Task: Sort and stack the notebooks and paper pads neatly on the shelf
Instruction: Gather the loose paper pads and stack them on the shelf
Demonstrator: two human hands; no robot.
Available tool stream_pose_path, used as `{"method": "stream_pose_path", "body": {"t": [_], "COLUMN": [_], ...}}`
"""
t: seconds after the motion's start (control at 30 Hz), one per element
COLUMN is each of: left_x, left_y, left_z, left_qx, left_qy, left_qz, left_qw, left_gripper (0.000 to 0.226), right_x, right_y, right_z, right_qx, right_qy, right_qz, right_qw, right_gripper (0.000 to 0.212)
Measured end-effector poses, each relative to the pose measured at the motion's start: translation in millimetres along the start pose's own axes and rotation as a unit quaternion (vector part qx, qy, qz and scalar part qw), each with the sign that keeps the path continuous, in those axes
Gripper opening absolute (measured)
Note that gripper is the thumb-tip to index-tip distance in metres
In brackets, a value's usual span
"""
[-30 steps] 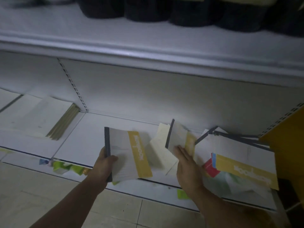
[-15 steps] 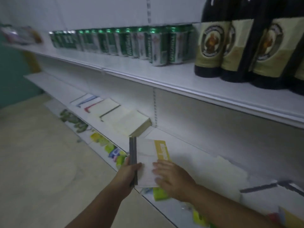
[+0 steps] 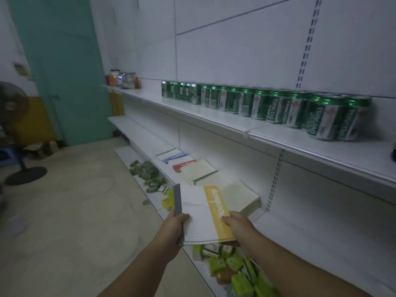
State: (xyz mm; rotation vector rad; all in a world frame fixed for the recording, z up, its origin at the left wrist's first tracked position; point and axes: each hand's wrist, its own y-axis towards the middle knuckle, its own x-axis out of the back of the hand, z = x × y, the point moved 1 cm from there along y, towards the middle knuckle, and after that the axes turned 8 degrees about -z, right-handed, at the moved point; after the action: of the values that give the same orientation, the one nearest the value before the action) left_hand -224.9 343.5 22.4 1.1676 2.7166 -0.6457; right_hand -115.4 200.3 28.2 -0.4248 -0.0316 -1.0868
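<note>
1. Print on the yellow band of the notebooks [image 3: 201, 213] is too blurred to read, and how many lie in the bundle is hard to tell. The top one has a white cover and a grey spine. They are held flat in the air over the front edge of the lower shelf [image 3: 300, 239].
2. Thumb of the left hand [image 3: 172, 230] curls onto the cover at the spine side. Its fingers are hidden beneath, gripping the bundle.
3. Thumb of the right hand [image 3: 237, 229] presses on the yellow band, fingers tucked under out of sight, gripping that side.
4. Just behind, the bundle's far corner covers part of a cream pad stack [image 3: 240, 198] on the shelf. Farther along lie a second cream stack [image 3: 199, 171], then a red-banded notebook [image 3: 184, 164] and a blue-banded notebook [image 3: 171, 156].
5. Below the hands, green packets [image 3: 235, 273] crowd the bottom shelf, partly hidden by the notebooks and the right forearm.
6. On the upper shelf [image 3: 321, 144] stands a row of green cans [image 3: 278, 106]. At far left a fan [image 3: 12, 116] is cut off by the edge.
</note>
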Motion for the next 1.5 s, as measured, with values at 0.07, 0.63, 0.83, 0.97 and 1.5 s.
{"method": "stream_pose_path", "body": {"t": [0.07,0.63,0.83,0.97,1.5], "left_x": [31.7,131.1,160.5,177.0,277.5], "left_y": [16.6,188.9,271.2,314.8,547.9], "left_z": [-19.2,-112.3,-153.4,-162.5,-227.1], "left_qx": [-0.005,0.008,0.004,0.028,0.115], "left_qy": [-0.001,0.100,0.139,0.159,0.220], "left_qz": [0.001,-0.039,-0.122,-0.150,-0.008], "left_qw": [1.000,0.994,0.983,0.975,0.969], "left_gripper": [0.044,0.041,0.034,0.037,0.041], "right_x": [-33.7,-198.3,-262.4,-299.7,-447.6], "right_y": [3.9,179.2,251.3,286.7,447.1], "right_z": [19.9,106.6,145.0,153.1,192.6], "right_qx": [0.000,-0.057,-0.010,-0.022,-0.091], "right_qy": [0.012,0.071,0.073,0.066,0.103], "right_qz": [0.012,0.000,0.042,0.036,-0.119], "right_qw": [1.000,0.996,0.996,0.997,0.983], "right_gripper": [0.018,0.020,0.020,0.022,0.023]}}
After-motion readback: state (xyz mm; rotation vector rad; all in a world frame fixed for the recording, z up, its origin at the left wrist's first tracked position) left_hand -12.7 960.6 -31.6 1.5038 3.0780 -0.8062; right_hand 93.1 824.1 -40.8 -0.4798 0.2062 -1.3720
